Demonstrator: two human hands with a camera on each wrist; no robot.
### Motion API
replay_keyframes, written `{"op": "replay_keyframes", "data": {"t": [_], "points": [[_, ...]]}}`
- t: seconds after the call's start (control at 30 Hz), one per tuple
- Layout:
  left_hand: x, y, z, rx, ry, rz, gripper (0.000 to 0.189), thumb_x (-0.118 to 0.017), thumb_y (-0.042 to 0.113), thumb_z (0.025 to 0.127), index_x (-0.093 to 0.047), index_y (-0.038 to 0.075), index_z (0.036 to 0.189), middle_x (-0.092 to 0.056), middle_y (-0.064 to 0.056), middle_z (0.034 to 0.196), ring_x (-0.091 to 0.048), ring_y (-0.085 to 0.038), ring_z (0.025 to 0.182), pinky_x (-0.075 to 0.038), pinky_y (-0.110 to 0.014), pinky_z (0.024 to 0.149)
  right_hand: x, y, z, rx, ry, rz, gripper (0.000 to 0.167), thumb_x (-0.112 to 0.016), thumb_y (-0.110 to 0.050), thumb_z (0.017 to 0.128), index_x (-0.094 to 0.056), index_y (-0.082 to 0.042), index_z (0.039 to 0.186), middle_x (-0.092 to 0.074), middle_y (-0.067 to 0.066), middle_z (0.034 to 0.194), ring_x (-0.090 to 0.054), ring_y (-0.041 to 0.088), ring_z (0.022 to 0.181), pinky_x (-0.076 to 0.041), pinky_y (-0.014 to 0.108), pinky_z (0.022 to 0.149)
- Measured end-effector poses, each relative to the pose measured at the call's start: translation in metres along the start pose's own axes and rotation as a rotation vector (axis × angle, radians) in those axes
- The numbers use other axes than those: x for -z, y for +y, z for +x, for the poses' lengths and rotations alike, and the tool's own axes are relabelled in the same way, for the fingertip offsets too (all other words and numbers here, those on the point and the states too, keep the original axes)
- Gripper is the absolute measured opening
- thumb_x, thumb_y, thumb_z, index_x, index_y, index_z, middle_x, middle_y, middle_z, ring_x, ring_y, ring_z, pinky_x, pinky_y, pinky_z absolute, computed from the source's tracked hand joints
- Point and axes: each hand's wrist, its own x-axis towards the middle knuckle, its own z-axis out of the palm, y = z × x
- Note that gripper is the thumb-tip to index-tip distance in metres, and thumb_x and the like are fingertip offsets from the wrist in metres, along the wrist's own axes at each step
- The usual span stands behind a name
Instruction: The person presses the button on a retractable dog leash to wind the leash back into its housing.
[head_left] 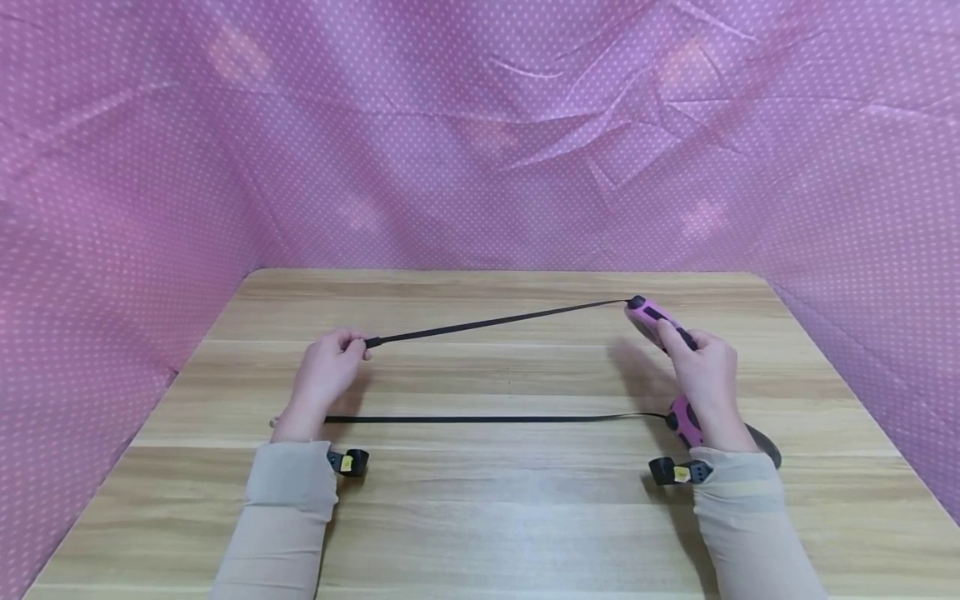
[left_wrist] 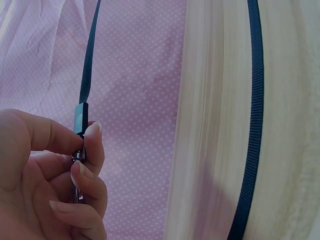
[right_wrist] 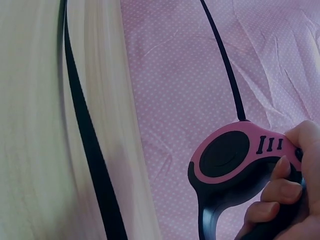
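My right hand (head_left: 705, 375) grips the handle of a pink and black retractable dog leash (head_left: 647, 313), held above the table. From its casing (right_wrist: 224, 152) a thin black strap (head_left: 502, 321) runs left, drawn out straight. At the strap's other end, my left hand (head_left: 324, 371) pinches the metal clip (left_wrist: 77, 156) just below a black sleeve (left_wrist: 81, 119). A second pink and black retractable leash (head_left: 684, 419) lies on the table, partly hidden by my right wrist. Its black strap (head_left: 480, 419) stretches left across the wood, and my left wrist covers part of its far end.
The wood-grain table (head_left: 510, 517) has rounded back corners. Pink dotted cloth (head_left: 450, 192) hangs behind it and along both sides. A small black camera (head_left: 352, 462) is strapped at my left wrist, and another camera (head_left: 667, 471) at my right.
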Motion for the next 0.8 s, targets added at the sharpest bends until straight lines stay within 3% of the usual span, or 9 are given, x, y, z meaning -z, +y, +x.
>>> {"op": "replay_keyframes", "data": {"t": [0.17, 0.43, 0.67, 0.8], "points": [[-0.0002, 0.0007, -0.0005, 0.004, -0.002, 0.001, 0.036, -0.038, 0.027, 0.101, -0.064, 0.005, 0.111, -0.062, -0.017, 0.124, -0.05, -0.026, 0.084, -0.038, -0.032, 0.069, -0.0003, -0.0024, -0.0002, -0.024, -0.009, 0.01, 0.067, -0.06, -0.071, 0.083, -0.063, -0.005, 0.075, -0.054, -0.002, 0.068, -0.041, 0.016, 0.065, -0.033, 0.03, 0.05], [-0.0004, 0.0031, -0.0019, -0.011, 0.004, -0.001, 0.036, -0.038, 0.026, 0.101, -0.065, 0.004, 0.11, -0.063, -0.017, 0.118, -0.049, -0.025, 0.081, -0.039, -0.032, 0.068, -0.0002, -0.0046, -0.0033, -0.021, 0.013, 0.013, 0.066, -0.062, -0.066, 0.085, -0.068, 0.0, 0.081, -0.056, -0.001, 0.07, -0.043, 0.016, 0.067, -0.034, 0.03, 0.051], [-0.0017, 0.0034, -0.0029, -0.009, 0.01, -0.007, 0.035, -0.039, 0.026, 0.101, -0.065, 0.005, 0.11, -0.063, -0.018, 0.122, -0.05, -0.026, 0.083, -0.04, -0.032, 0.07, -0.0013, -0.0074, -0.0055, -0.015, 0.033, 0.029, 0.06, -0.065, -0.065, 0.084, -0.063, -0.008, 0.066, -0.05, -0.006, 0.061, -0.041, 0.016, 0.065, -0.032, 0.03, 0.052], [-0.0021, 0.0034, -0.0038, -0.007, 0.008, 0.001, 0.037, -0.038, 0.027, 0.101, -0.065, 0.005, 0.112, -0.062, -0.018, 0.127, -0.052, -0.028, 0.09, -0.04, -0.033, 0.073, -0.0025, -0.008, -0.0065, 0.0, 0.042, 0.04, 0.059, -0.065, -0.063, 0.085, -0.063, -0.008, 0.064, -0.05, -0.006, 0.06, -0.041, 0.016, 0.064, -0.033, 0.03, 0.052]]}}
